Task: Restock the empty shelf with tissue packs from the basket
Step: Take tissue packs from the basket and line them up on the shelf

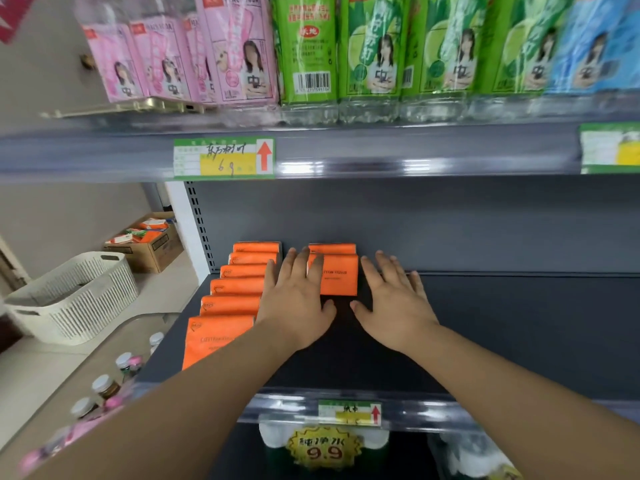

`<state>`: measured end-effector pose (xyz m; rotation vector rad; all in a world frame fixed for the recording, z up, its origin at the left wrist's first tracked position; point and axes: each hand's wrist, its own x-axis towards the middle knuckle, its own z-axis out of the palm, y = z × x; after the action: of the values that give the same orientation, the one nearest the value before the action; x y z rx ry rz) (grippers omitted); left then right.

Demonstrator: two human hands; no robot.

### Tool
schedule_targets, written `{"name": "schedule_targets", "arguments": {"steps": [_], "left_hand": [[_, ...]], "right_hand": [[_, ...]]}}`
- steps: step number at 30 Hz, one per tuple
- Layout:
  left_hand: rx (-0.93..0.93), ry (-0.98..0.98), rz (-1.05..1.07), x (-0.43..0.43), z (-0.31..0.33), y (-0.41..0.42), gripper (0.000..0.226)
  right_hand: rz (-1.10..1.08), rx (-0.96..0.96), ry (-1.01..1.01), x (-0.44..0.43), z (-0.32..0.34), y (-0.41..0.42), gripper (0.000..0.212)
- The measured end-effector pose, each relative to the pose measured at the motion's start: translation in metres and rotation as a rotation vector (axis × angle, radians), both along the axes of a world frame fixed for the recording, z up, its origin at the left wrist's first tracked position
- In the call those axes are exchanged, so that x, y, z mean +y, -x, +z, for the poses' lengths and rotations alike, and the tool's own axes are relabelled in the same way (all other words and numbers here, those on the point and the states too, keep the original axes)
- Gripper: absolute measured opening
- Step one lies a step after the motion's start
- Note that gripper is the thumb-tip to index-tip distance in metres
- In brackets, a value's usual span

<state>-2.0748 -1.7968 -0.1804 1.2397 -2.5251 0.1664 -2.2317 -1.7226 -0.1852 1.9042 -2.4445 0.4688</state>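
Note:
Several orange tissue packs (pixel 235 292) stand in a row along the left side of the dark shelf (pixel 485 334). Two more orange packs (pixel 341 277) stand as a second row near the shelf's back. My left hand (pixel 298 306) lies flat with straight fingers, its fingertips touching the front pack of that second row. To the right of that pack, my right hand (pixel 394 303) is spread flat with straight fingers, and I cannot tell if it touches the pack. The white slatted basket (pixel 74 299) sits low at the left, and its visible inside looks empty.
The shelf above holds pink, green and blue bottles (pixel 311 50), with a price tag (pixel 223 157) on its edge. A cardboard box (pixel 152 244) of packs stands on the floor behind the basket. Small capped bottles (pixel 104 386) sit lower left. The dark shelf's right part is bare.

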Motion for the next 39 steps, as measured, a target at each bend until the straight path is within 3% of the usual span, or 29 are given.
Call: {"name": "schedule_targets", "arguments": {"steps": [22,39], "left_hand": [[-0.174,-0.064,-0.012,0.165,-0.051,-0.051,0.082],[-0.251,-0.393,-0.01,0.221,-0.17,-0.084,0.092]], "right_hand": [[0.021,0.1,-0.15,0.165,-0.046,-0.036,0.081],[0.084,-0.021,-0.299,0.237,-0.166,-0.059,0.083]]}}
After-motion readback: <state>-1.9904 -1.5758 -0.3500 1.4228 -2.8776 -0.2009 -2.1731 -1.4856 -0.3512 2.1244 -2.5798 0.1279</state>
